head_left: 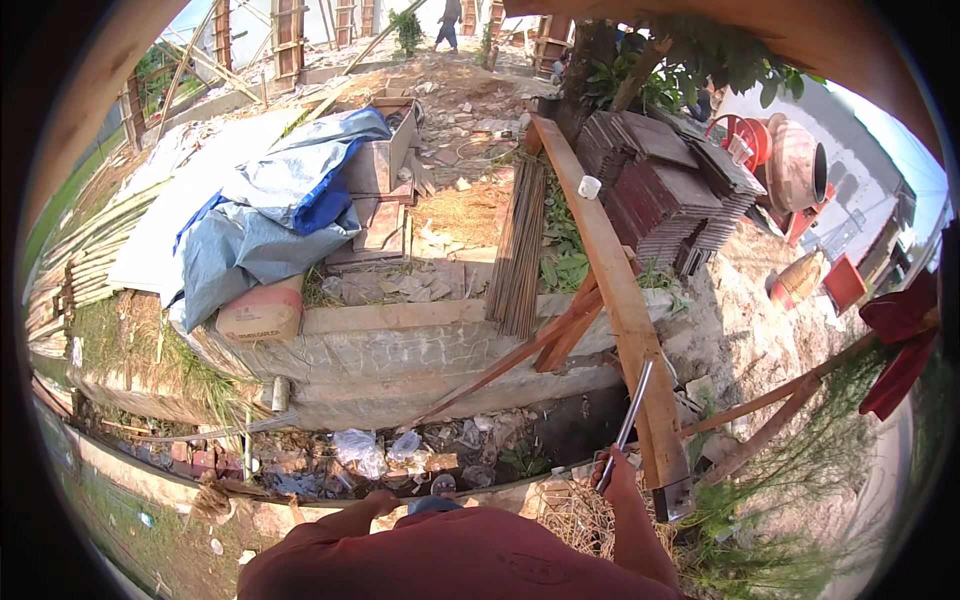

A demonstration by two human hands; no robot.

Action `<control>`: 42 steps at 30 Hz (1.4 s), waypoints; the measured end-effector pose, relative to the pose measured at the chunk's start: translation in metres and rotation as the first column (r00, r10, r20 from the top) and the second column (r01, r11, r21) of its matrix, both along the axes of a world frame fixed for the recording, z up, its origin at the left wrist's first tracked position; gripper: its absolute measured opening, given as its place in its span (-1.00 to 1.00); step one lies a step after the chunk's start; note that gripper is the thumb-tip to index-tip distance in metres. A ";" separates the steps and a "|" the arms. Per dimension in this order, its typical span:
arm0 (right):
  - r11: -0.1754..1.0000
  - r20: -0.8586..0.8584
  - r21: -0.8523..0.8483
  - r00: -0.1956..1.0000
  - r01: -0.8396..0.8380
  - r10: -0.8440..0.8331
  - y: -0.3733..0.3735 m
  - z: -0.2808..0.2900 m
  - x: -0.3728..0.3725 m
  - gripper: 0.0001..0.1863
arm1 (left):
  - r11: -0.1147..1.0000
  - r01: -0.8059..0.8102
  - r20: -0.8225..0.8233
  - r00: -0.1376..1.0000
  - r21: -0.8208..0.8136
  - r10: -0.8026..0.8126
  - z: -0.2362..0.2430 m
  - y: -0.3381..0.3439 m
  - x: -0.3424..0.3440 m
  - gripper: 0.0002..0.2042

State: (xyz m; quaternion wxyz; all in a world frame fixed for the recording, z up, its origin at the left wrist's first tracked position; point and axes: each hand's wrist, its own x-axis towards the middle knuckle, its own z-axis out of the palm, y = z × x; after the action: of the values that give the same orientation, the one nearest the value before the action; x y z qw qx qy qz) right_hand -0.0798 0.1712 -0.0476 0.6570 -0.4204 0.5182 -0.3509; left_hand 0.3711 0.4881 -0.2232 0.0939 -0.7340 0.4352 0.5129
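the step in hand looks like handling the metal bar (632, 410) beside the near end of the beam (612, 265), where a metal fitting (674, 500) sits. the next move seems to call for a firm grip and a clear path past the beam's edge, so the bar doesn't knock the wood.

your right hand (616, 472) is closed round the bar's lower end, with the forearm coming up from the lower edge, left of the beam. the bar slants up and to the right, its top crossing in front of the beam; you cannot tell from here whether they touch. your left arm is bent across to the left, and your left hand (378, 503) hangs low above the ditch side; its fingers are too unclear to tell whether it grips anything.

bent wire (575, 515) lies near your right forearm, and a bundle of rods (518, 250) lies left of the beam.
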 end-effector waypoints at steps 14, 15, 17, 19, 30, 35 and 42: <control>0.946 -0.322 0.065 0.904 0.318 -0.282 -0.006 0.073 0.100 -0.84 | 0.681 -0.406 -0.002 0.860 -0.609 0.511 0.046 -0.147 0.120 -0.63; 0.949 -0.307 0.014 0.905 0.315 -0.295 -0.003 0.084 0.095 -0.85 | 0.771 -0.302 0.060 0.914 -0.561 0.402 0.054 -0.146 0.096 -0.61; 0.948 -0.346 -0.125 0.883 0.291 -0.317 -0.029 0.043 0.069 -0.68 | 0.907 0.145 0.292 0.956 -0.395 -0.025 -0.021 -0.108 0.076 -0.56; 0.975 -0.473 -0.134 0.853 0.178 -0.221 -0.054 0.030 0.045 -0.66 | 0.975 0.049 0.145 0.989 -0.217 -0.018 -0.029 -0.085 0.041 -0.54; 0.982 -0.510 -0.016 0.846 -0.191 0.156 -0.167 0.031 -0.008 -0.82 | 0.977 0.017 0.334 0.941 -0.212 0.057 -0.017 -0.027 0.011 -0.68; 0.893 -0.683 -0.280 0.727 -0.353 0.073 -0.185 0.061 0.031 -0.61 | 0.739 -0.360 0.144 0.841 -0.570 0.521 -0.025 -0.072 -0.027 -0.58; 0.792 -0.768 -0.389 0.640 -0.470 0.003 -0.231 0.080 0.067 -0.55 | 0.547 -0.490 -0.088 0.793 -0.678 0.602 0.003 -0.122 -0.118 -0.61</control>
State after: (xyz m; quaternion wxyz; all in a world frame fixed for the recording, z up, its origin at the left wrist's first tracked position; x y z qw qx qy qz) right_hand -0.0125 -0.0596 0.0328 0.2814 -0.7641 0.5476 -0.1926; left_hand 0.2528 0.3666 -0.2202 -0.3076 -0.8524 0.3294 0.2651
